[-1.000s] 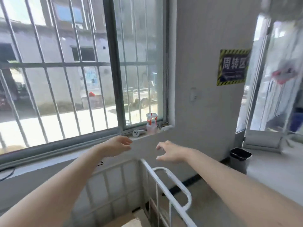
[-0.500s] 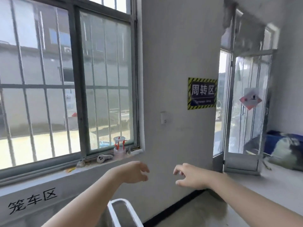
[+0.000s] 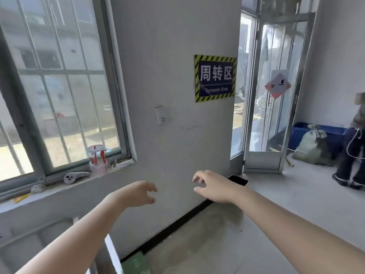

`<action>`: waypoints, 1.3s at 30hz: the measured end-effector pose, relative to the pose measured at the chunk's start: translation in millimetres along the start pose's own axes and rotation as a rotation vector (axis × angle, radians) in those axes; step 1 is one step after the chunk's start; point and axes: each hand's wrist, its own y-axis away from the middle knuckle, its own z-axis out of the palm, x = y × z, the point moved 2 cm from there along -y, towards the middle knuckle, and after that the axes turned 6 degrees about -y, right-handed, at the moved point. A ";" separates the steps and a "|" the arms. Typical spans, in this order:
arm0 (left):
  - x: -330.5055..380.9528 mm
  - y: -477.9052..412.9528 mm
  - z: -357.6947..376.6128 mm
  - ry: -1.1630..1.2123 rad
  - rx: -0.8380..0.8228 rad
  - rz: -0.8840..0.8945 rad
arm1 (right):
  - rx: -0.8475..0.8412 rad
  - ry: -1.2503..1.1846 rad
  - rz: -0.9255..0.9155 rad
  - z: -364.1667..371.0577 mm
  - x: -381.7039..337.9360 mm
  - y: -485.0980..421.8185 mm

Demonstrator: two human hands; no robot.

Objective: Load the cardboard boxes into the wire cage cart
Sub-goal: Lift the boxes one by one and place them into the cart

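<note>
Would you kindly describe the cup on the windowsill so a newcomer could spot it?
Find the barred window on the left and follow its sill to the right-hand corner, where the clear plastic cup stands. Unlike the white controller lying to its left, it is upright, see-through and marked with red.

The wall sign (image 3: 215,78) reads "周转区" and "Turnover Area".

The only view is a wide-angle one from head height. It faces forward and slightly down at a wall, with the barred window (image 3: 59,86) left and the glass door (image 3: 276,95) right. The left hand (image 3: 138,193) and right hand (image 3: 213,187) are close, below centre.
</note>
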 end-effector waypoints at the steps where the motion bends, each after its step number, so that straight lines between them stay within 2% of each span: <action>1: 2.8 -15.4 0.7 0.006 -0.010 0.007 | 0.012 -0.017 0.012 0.9 8.5 -8.9; 6: 24.5 -83.8 3.1 0.020 -0.066 -0.003 | 0.051 -0.101 0.076 16.4 56.8 -51.3; 11: 37.4 -136.2 -3.9 0.102 -0.054 -0.051 | 0.006 -0.118 0.059 14.4 106.1 -114.4; 15: 28.1 -163.1 11.1 0.160 -0.032 -0.177 | -0.055 -0.098 -0.030 11.7 143.3 -185.1; 19: 11.3 -176.6 49.7 0.195 -0.053 -0.364 | -0.199 -0.073 -0.151 39.8 161.1 -246.5; 27: -36.5 -146.7 111.2 0.339 -0.133 -0.736 | -0.626 -0.058 -0.442 140.4 105.3 -308.0; 34: -118.6 -146.0 168.8 0.447 -0.178 -0.928 | -0.824 0.000 -0.583 229.1 44.0 -361.1; 39: -153.8 -181.4 195.4 0.522 -0.183 -0.947 | -0.885 0.066 -0.603 261.9 18.9 -410.1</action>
